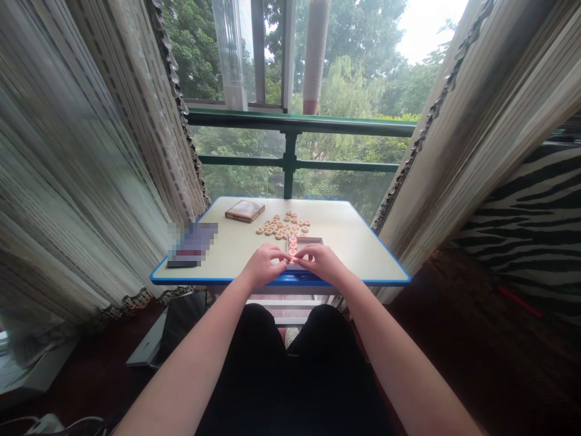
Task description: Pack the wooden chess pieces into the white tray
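Note:
A shallow open box [311,240] sits near the table's front edge. Round Chinese chess pieces [293,246] with red marks stand in a column along its left side. My left hand [264,264] reaches in from the left, its thumb and fingertips closed at the near end of that column. From the right, my right hand [321,261] meets it there with fingertips pinched on the same Chinese chess piece, which the fingers partly cover. Beyond the box lies a loose scatter of wooden Chinese chess pieces [279,232], some overlapping.
A flat brown box or lid [245,211] lies at the back left of the blue-edged table [354,242]. At the left edge is a dark blurred-out object [193,245]. Curtains [422,181] hang on both sides, and a green railing [299,124] runs behind.

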A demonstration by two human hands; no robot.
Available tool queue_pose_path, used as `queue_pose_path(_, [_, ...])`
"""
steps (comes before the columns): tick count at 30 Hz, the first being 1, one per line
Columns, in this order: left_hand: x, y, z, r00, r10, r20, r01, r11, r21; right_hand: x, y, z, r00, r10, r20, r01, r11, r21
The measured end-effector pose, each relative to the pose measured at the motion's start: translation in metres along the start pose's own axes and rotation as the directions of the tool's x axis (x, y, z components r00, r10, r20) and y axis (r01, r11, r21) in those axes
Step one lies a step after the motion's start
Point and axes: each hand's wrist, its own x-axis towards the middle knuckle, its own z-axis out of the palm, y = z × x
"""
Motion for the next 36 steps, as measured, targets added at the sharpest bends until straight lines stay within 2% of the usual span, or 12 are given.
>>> queue_pose_path(21, [0.0, 0.002, 0.0, 0.998, -0.038, -0.043, 0.036, 0.999, -0.032, -0.004, -0.007, -0.003, 1.0, 0.007, -0.023, -0.006, 0.999, 0.047])
queue_pose_path(24, [0.001, 0.001, 0.001, 0.994, -0.086, -0.062, 0.081, 0.993, -0.09, -0.004, -0.006, -0.005, 0.999, 0.0, -0.033, 0.002, 0.999, 0.05])
queue_pose_path(27, [0.005, -0.003, 0.002, 0.976, -0.203, -0.073, 0.183, 0.96, -0.213, 0.002, -0.001, -0.011, 0.999, -0.016, -0.043, 0.02, 0.997, 0.072])
queue_pose_path(31, [0.023, -0.009, 0.001, 0.948, -0.3, -0.109, 0.255, 0.918, -0.305, 0.025, 0.011, -0.025, 0.999, 0.011, -0.051, -0.008, 0.997, 0.071])
queue_pose_path(36, [0.073, -0.015, -0.003, 0.957, -0.26, -0.126, 0.234, 0.954, -0.188, 0.065, 0.033, -0.04, 0.999, 0.049, -0.021, -0.049, 0.999, 0.001])
